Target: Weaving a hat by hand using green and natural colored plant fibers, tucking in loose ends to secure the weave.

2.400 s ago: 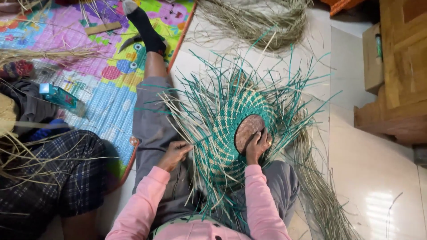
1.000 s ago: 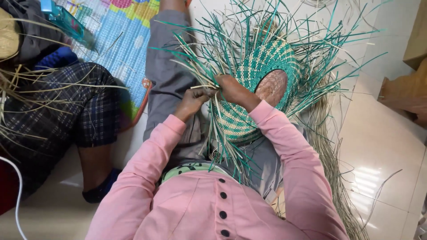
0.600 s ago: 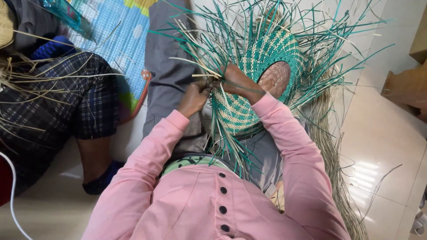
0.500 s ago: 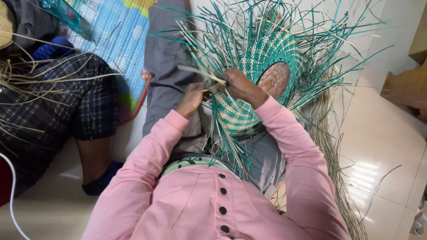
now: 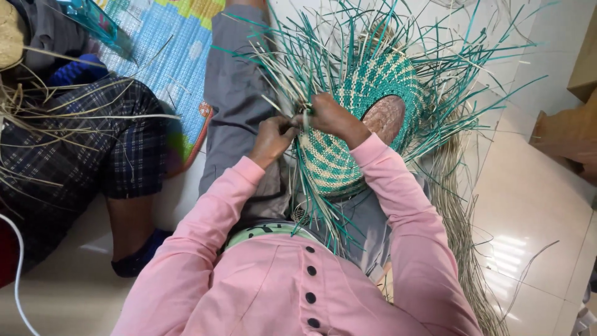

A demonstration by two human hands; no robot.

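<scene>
You sit on the floor with a half-woven hat (image 5: 360, 130) resting on your lap; it is made of green and pale straw strips, woven in a checked pattern; a round brown form (image 5: 385, 117) shows through the middle of it. Many loose green strips (image 5: 460, 68) stick out from its edge on all sides like long spikes.

Your left hand (image 5: 272, 138) is at the left edge of the weave, near your knee; its fingers are curled and pinch a thin strip there. Your right hand (image 5: 329, 116) lies on top of the weave, just beside the left one; its fingers are bent tight around some strips at the same spot; the two hands almost touch. Both arms wear pink sleeves (image 5: 398, 199), and your pink top has dark buttons (image 5: 309, 270) down the front; your legs are in grey trousers (image 5: 239, 93).

On the white tiled floor (image 5: 528, 211) to your right lies a long bundle of dry pale straw (image 5: 457, 211); it runs down past your right arm. To your left another person sits close by in dark checked shorts (image 5: 81, 143), with pale straw across the lap; a blue sock (image 5: 140, 258) shows on that person's foot. Behind them lies a bright play mat (image 5: 168, 50) in blue, yellow and green. A brown wooden piece (image 5: 569, 134) stands at the right edge.
</scene>
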